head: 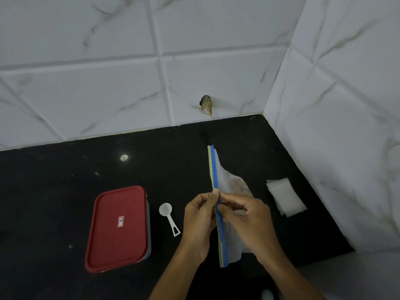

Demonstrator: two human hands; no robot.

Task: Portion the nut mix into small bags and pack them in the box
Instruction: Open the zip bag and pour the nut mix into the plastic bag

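Blue zip strip (214, 167) of the large clear bag (226, 180) is being pinched from both sides. The left hand (198, 219) is curling thumb and fingers onto it, and the right hand (249, 221) is pinching it directly opposite, fingertips nearly meeting. The bag is standing on edge between the hands, with brownish nut mix (238, 185) showing dimly just beyond the right hand. A white scoop (168, 215) is lying just left of the left hand, with the red-lidded box (118, 228) farther left, lid on. Small bags (285, 197) are lying stacked right of the right hand, on the black counter (54, 191).
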